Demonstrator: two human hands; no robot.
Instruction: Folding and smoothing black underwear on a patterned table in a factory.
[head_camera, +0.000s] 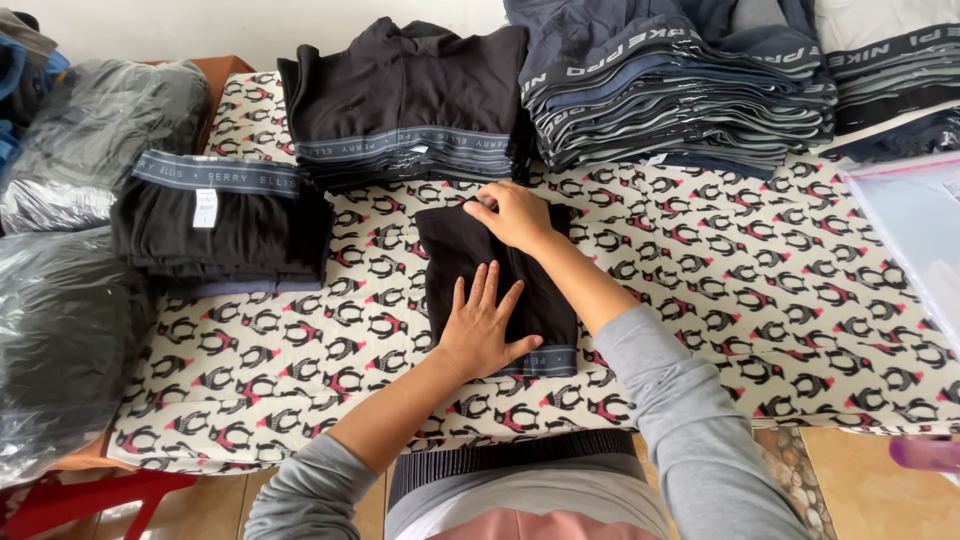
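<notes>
A folded black garment with a grey waistband (455, 250) lies in the middle of a table covered by a penguin-print cloth (760, 290). My left hand (482, 325) rests flat on its near half, fingers spread, just above the waistband. My right hand (512, 213) pinches the garment's far edge, fingers closed on the fabric. Both grey sleeves reach in from the bottom of the view.
A stack of black garments (405, 100) sits just beyond the hands, another (220, 225) at the left. Tall piles of dark folded garments (680, 85) fill the far right. Plastic-wrapped bundles (60, 330) lie at the left edge, a clear plastic bag (915, 235) at the right.
</notes>
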